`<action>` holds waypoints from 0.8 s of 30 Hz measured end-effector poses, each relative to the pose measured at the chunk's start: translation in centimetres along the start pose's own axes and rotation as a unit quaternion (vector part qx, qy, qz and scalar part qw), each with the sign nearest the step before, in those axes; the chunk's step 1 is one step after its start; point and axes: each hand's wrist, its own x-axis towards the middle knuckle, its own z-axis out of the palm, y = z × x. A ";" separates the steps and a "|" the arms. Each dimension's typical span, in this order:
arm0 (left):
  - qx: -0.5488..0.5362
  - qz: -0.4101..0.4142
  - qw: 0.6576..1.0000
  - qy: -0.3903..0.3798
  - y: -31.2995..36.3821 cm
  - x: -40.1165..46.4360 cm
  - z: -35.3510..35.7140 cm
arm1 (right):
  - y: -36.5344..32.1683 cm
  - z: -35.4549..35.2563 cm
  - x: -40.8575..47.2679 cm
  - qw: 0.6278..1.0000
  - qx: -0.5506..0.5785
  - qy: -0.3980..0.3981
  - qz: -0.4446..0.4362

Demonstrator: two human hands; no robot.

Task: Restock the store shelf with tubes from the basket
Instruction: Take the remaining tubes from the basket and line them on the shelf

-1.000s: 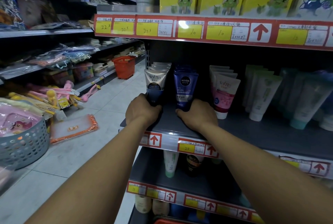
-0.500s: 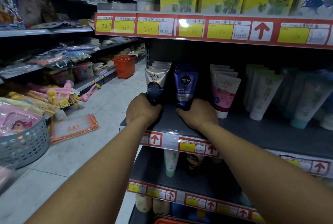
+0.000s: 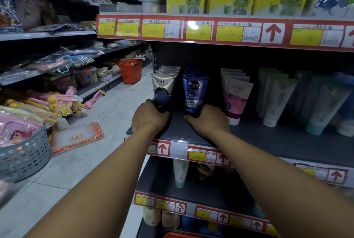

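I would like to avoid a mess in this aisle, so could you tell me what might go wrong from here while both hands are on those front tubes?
1. The left hand grips the Softto tube and the right hand the Nivea Men tube at their bases; both stand upright in rows, so a nudge could topple those behind.
2. The pink Softto tube stands beside the right hand and might get knocked.
3. The orange-edged pouch on the floor is a possible trip hazard.

bare shelf (image 3: pixel 268 142) front, tube rows (image 3: pixel 237 96) crowding behind
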 end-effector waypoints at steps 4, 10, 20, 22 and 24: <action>-0.023 -0.013 1.000 0.001 0.1 -0.3 -0.1 | 0.1 -0.4 -0.1 0.999 0.027 -0.019 0.007; -0.106 -0.008 0.992 0.074 0.2 -1.6 -0.7 | 0.6 -0.8 0.0 0.998 0.034 -0.050 0.005; -0.042 0.119 0.977 0.174 2.9 -5.4 -0.8 | 3.3 -5.3 -3.5 0.979 0.180 -0.091 -0.030; -0.071 0.139 0.976 0.152 4.1 -6.8 0.0 | 4.4 -6.0 -4.5 0.985 0.160 -0.043 -0.046; -0.096 0.157 0.974 0.132 5.6 -8.2 0.9 | 5.8 -7.1 -5.4 0.991 0.128 -0.001 -0.041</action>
